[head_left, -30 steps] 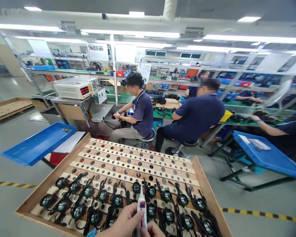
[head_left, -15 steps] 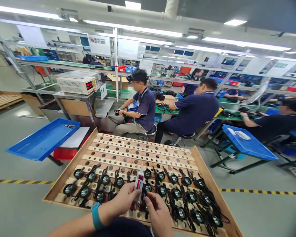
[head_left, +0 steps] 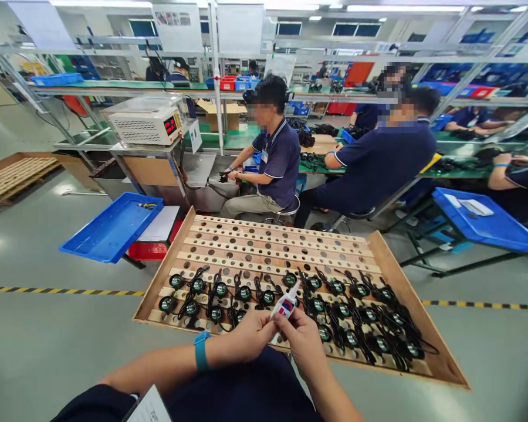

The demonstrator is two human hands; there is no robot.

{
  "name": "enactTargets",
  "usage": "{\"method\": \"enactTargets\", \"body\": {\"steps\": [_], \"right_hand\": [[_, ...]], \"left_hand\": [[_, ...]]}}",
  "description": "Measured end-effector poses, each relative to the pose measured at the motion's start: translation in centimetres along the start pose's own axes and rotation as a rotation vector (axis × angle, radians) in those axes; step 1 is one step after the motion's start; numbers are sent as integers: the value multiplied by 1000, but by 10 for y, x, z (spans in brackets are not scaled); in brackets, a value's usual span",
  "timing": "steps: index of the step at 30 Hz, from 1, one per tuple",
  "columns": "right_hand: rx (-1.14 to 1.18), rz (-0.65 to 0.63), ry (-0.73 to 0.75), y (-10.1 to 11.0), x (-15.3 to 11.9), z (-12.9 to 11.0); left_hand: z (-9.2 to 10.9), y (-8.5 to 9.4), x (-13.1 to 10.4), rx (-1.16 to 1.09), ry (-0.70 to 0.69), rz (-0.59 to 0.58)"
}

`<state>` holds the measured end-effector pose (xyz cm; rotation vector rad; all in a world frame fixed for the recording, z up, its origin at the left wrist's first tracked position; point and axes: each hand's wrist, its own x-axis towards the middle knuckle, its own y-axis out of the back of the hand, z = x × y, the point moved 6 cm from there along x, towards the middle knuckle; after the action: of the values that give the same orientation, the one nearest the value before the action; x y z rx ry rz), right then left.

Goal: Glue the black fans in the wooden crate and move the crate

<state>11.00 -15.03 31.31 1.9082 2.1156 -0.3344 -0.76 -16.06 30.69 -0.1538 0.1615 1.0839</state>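
Observation:
A small white glue tube (head_left: 285,307) with red and blue print and a pointed nozzle tilts up to the right between my hands. My left hand (head_left: 256,335) pinches its lower end from the left. My right hand (head_left: 304,339) is closed on it from the other side, thumb against the printed face. Both hands are above the near edge of a wooden tray (head_left: 268,230) with rows of holes. Round black parts with glassy faces and coiled black cables, such as this cabled part (head_left: 220,289), fill its nearer rows.
A blue tray (head_left: 110,231) with pliers stands left, beside a red bin (head_left: 149,251). Behind the wooden tray a seated co-worker (head_left: 275,152) works at a bench, with another co-worker (head_left: 382,158) further right. A second blue tray (head_left: 488,220) stands at right.
My view has tilted down and shifted left, so the scene sits higher and further right. My right hand has come onto the glue tube, which now leans more to the right.

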Motion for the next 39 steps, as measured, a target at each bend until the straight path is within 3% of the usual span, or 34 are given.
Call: {"method": "enactTargets", "body": {"steps": [4,8,13,21,24,27,30,32,34,36,39], "right_hand": [[85,34,-65,-6,0,11],[153,51,-166,7,4,36],[229,-6,-303,43,22,73],[216,4,-298,123,70,121],[20,99,-155,162,81,130],[-384,235,185,193,90,126],[-612,181,447,199,101,131],[-615,159,510,203,110,138],[-560,227,505,213,120,141],[-442,385,397,230,128,144],[-159,572,86,249,135,158]], "left_hand": [[-4,2,0,13,69,-44],[-13,-7,8,-18,177,-131],[-46,-36,39,-144,400,-155],[-87,-84,119,-193,588,-99],[-103,-95,148,-336,677,13],[-118,-111,165,-451,811,81],[-123,-130,175,-492,869,-58],[-121,-135,185,-487,834,-225],[-123,-119,204,-294,666,-299],[-128,-84,234,177,379,-224],[-146,-43,278,901,0,-126]]}}
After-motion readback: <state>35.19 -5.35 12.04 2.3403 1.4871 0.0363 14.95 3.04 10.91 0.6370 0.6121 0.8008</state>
